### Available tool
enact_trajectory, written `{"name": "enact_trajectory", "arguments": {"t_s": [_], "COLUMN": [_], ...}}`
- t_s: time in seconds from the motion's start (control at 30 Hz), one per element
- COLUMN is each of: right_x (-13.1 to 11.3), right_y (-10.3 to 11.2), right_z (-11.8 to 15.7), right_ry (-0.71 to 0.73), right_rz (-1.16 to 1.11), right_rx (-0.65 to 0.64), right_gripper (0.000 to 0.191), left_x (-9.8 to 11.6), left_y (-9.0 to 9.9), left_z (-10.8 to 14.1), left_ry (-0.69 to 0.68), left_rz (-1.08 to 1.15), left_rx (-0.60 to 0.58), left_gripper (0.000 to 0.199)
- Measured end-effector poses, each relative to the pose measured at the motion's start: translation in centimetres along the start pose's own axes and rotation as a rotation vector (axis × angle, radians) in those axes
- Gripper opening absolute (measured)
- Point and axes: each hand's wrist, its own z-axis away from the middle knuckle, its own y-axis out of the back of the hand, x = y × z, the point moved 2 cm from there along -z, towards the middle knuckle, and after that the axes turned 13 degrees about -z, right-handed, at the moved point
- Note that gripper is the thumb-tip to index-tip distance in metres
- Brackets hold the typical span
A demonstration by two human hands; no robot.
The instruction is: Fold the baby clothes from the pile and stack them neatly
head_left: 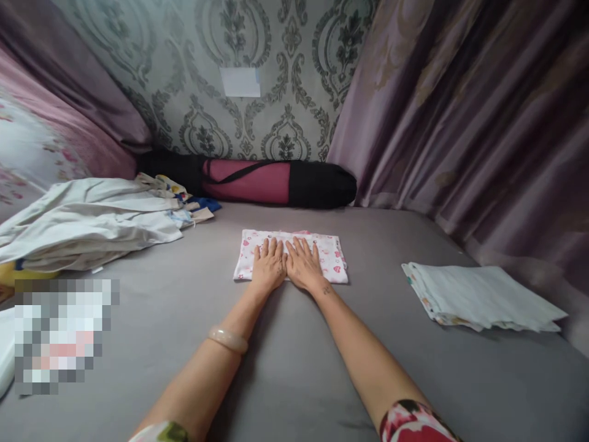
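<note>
A folded white cloth with pink hearts and small prints lies flat on the grey sheet. My left hand rests palm down on its left half, fingers stretched out. Beside it, thumbs almost touching, my right hand presses flat on the middle and right part, its fingers spread. Both hands cover the centre of the cloth. A pale bangle circles my left forearm.
A folded pale cloth stack lies at the right. Crumpled white cloths are heaped at the left, above a blurred-out patch. Along the wall lies a long black and maroon bag. Purple curtains hang at both sides.
</note>
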Motion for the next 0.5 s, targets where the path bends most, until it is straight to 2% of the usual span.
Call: {"name": "enact_trajectory", "arguments": {"t_s": [0.17, 0.33, 0.5], "right_x": [0.0, 1.0, 1.8], "right_y": [0.7, 1.6, 0.9], "right_z": [-0.2, -0.2, -0.2], "right_ry": [0.004, 0.01, -0.046], "right_rz": [-0.03, 0.005, 0.011], "right_rx": [-0.041, 0.106, 0.094], "right_gripper": [0.052, 0.058, 0.058], "left_x": [-0.3, -1.8, -2.2], "left_y": [0.2, 0.3, -0.6], "left_z": [-0.6, -1.3, -1.4], "left_ry": [-0.021, 0.068, 0.072], "left_rz": [-0.007, -0.052, -0.063], "left_rx": [-0.026, 0.105, -0.004], "left_gripper": [0.056, 0.058, 0.061]}}
